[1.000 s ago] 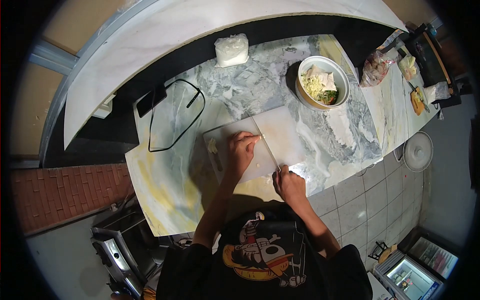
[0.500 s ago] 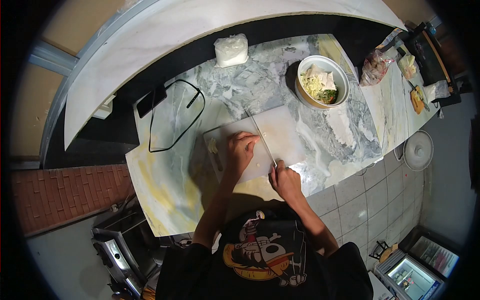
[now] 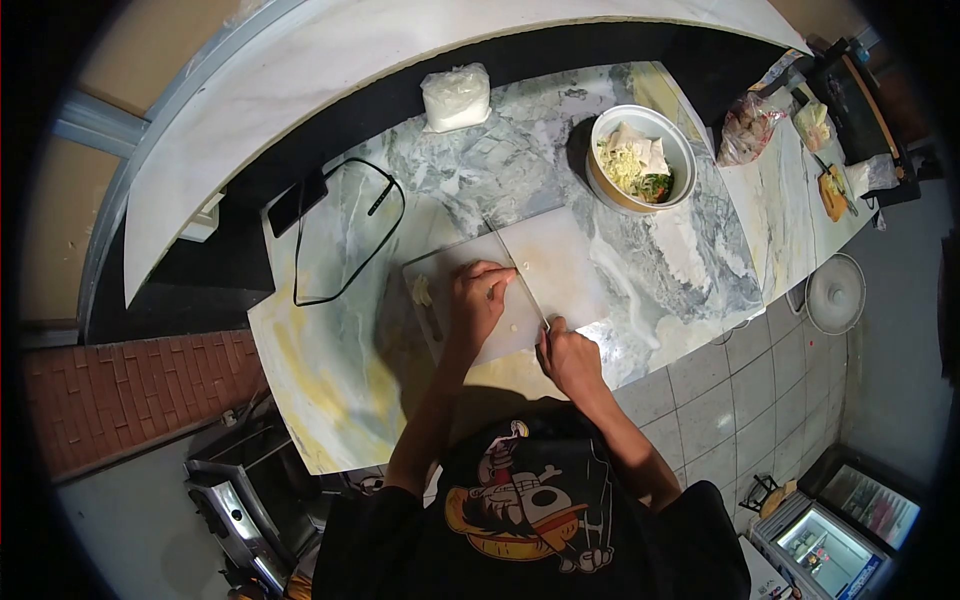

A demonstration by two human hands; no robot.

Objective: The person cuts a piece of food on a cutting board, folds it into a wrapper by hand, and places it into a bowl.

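Observation:
A white cutting board [image 3: 565, 250] lies at a slant on the marbled counter. My right hand [image 3: 572, 360] is closed around the handle of a knife [image 3: 516, 257], whose long blade rests across the board and points away from me. Left of the blade, my left hand [image 3: 480, 303] presses down with its fingers bent and pinched together at the knife's edge. What they hold is hidden under the fingertips. Small pale pieces [image 3: 421, 291], perhaps garlic, lie at the board's left end. A tiny bit [image 3: 514, 328] sits near my left hand, and another beside the blade.
A bowl [image 3: 688, 170] with shredded pale vegetable, white slices and greens stands at the back right. A bag of white powder [image 3: 456, 98] sits at the back. A black strap [image 3: 348, 277] and a dark phone [image 3: 297, 204] lie left. More bags [image 3: 745, 130] are far right.
Both hands and the knife hold nearly the same place on the board. The whole view has shifted very slightly.

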